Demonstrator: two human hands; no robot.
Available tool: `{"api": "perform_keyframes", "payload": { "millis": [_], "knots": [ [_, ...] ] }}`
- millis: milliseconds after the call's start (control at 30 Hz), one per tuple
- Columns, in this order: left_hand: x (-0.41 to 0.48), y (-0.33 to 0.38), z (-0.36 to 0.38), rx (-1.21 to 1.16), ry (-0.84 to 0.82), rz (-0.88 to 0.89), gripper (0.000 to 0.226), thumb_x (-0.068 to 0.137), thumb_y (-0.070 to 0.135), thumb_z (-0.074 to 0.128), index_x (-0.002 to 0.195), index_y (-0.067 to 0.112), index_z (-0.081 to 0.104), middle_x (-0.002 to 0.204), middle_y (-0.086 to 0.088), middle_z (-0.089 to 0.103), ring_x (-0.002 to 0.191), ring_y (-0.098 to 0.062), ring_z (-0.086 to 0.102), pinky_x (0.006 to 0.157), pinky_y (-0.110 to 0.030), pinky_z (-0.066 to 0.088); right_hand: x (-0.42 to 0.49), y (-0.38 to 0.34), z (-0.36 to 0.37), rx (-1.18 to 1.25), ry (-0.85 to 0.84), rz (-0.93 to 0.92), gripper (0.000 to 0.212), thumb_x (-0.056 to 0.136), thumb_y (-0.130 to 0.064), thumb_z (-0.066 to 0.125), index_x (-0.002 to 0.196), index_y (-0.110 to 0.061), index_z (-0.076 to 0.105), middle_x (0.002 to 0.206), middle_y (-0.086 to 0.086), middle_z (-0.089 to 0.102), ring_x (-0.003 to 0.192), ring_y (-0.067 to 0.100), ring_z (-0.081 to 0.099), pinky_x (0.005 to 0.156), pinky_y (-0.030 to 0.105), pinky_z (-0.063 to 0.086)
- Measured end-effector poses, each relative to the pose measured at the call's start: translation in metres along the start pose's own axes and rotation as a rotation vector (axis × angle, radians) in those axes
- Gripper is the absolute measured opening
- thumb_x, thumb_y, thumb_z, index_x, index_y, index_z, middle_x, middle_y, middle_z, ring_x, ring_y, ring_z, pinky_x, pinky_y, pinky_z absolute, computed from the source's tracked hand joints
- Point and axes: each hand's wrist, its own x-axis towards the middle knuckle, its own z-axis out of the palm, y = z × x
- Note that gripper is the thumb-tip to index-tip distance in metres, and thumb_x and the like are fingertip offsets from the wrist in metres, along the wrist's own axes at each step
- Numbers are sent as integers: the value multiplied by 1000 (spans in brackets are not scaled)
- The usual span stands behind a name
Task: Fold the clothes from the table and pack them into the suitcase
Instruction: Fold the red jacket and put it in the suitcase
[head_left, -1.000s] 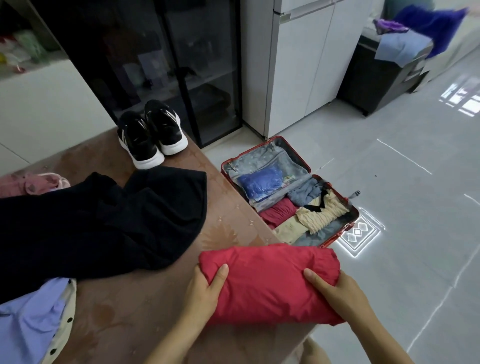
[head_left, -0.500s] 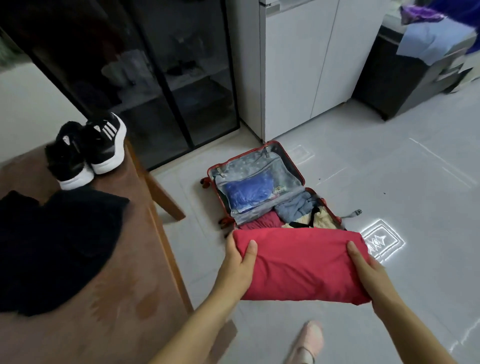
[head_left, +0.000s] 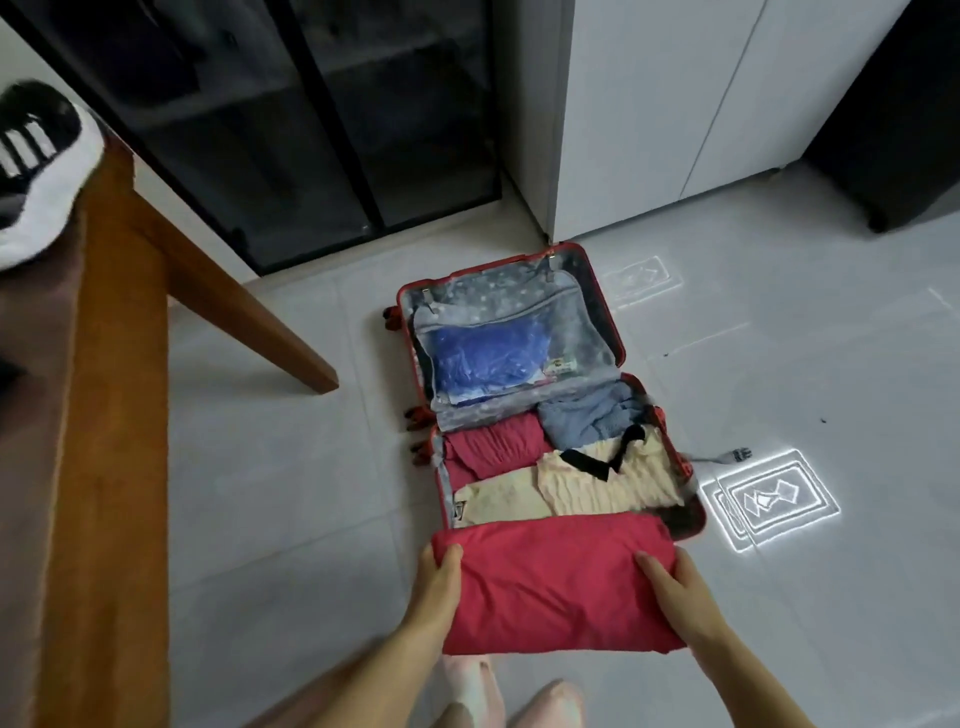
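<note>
I hold a folded red garment in the air above the floor, just in front of the near end of the open red suitcase. My left hand grips its left edge, thumb on top. My right hand grips its right edge the same way. The suitcase lies open on the floor. Its near half holds a folded red piece, a blue-grey piece and cream pieces. Its far half has a zipped mesh cover over something blue.
The brown wooden table runs along the left, one slanted leg reaching toward the suitcase. A black and white shoe sits on its far corner. A dark glass cabinet and a white cabinet stand behind. My pink slippers are below.
I have carried the red garment off the table, to the right and down toward the suitcase. The view has swung from the table to the floor; both hands keep their grip.
</note>
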Motion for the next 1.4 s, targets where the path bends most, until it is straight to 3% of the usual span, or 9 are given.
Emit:
{"api": "perform_keyframes", "payload": {
  "millis": [267, 467, 767, 867, 967, 1100, 1167, 1233, 1400],
  "knots": [
    [143, -77, 53, -51, 36, -164, 36, 96, 10, 38, 132, 5, 41, 125, -15, 50, 111, -26, 51, 92, -29, 39, 164, 62, 60, -197, -72, -106, 63, 92, -25, 59, 146, -14, 30, 146, 11, 39, 135, 29, 35, 110, 37, 25],
    [298, -191, 100, 2, 38, -232, 63, 80, 44, 43, 138, 23, 38, 136, -8, 50, 120, -30, 50, 104, -48, 40, 261, 120, 100, -349, -155, -245, 65, 94, -12, 54, 149, -19, 21, 150, 7, 32, 138, 26, 32, 107, 24, 22],
    [360, -217, 140, 95, 130, -255, 45, 101, 13, 33, 143, -3, 31, 152, -19, 27, 140, -29, 24, 109, -27, 18, 351, 185, 131, -733, -389, -420, 72, 90, -44, 55, 106, -86, 0, 125, -10, 46, 110, 11, 51, 90, 15, 36],
    [366, -232, 150, 265, 145, -272, 42, 102, 8, 28, 141, -5, 31, 150, -19, 30, 139, -28, 27, 99, -20, 19, 365, 196, 137, -894, -428, -490, 60, 91, -49, 50, 126, -70, 6, 132, -6, 51, 114, 12, 55, 87, 13, 36],
    [348, -223, 161, 323, 140, -202, 42, 99, -2, 23, 140, -13, 26, 144, -30, 33, 134, -41, 32, 116, -37, 18, 375, 202, 146, -1117, -377, -560, 63, 89, -66, 32, 145, -43, 14, 124, 0, 61, 104, 15, 62, 89, 25, 44],
    [336, -234, 171, 599, 241, 88, 70, 96, 18, 43, 150, 12, -1, 156, -14, 14, 137, -31, 31, 108, -40, 36, 380, 187, 141, -1463, -127, -810, 62, 77, -70, 32, 119, -37, 62, 81, 11, 64, 65, 28, 62, 61, 44, 46],
    [328, -242, 171, 840, 167, 416, 83, 84, 43, 61, 150, 25, 14, 156, -8, 20, 139, -31, 31, 107, -43, 39, 379, 180, 134, -1431, -133, -1005, 60, 77, -73, 38, 117, -36, 64, 97, 14, 62, 83, 31, 60, 75, 50, 42],
    [332, -253, 172, 1005, -73, 591, 79, 87, 58, 51, 146, 46, 0, 157, 4, -9, 145, -27, -5, 115, -53, 13, 383, 181, 125, -1454, -252, -1226, 63, 81, -78, 36, 131, -43, 51, 129, 14, 55, 114, 33, 52, 92, 55, 33],
    [356, -254, 165, 1181, -387, 499, 86, 88, 58, 48, 140, 52, -20, 153, 6, -30, 137, -30, -33, 112, -62, -9, 401, 188, 130, -1627, -415, -1242, 78, 77, -84, 30, 145, -46, 24, 146, 12, 42, 132, 29, 40, 101, 51, 25]
  ]
}}
